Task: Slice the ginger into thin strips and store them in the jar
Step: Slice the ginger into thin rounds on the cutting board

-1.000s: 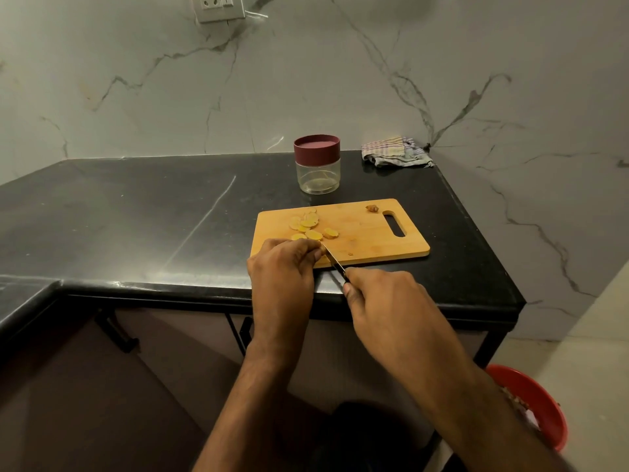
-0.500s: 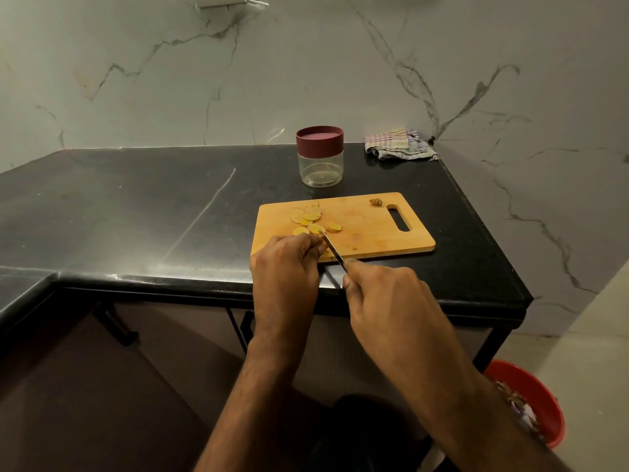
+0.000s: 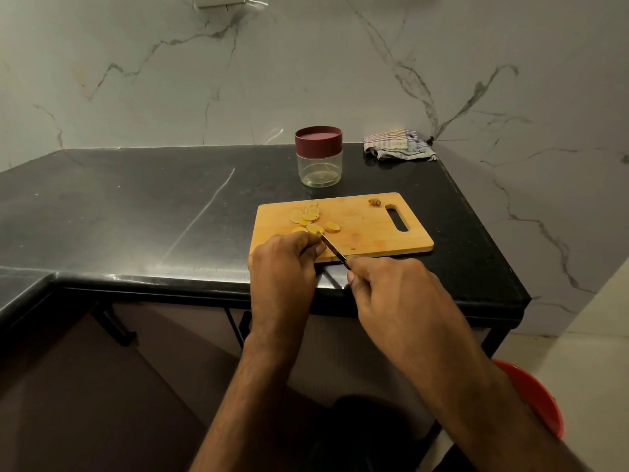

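Two hands work at the near edge of the wooden board. It lies close to the black counter's front lip, long side running left to right, handle hole at the right. Much bare counter spreads to the left. The left hand curls its fingers down on the board; what they hold is hidden. The right hand grips the knife, its blade pointing away and left toward the yellow ginger slices. The jar stands behind the board, lid on.
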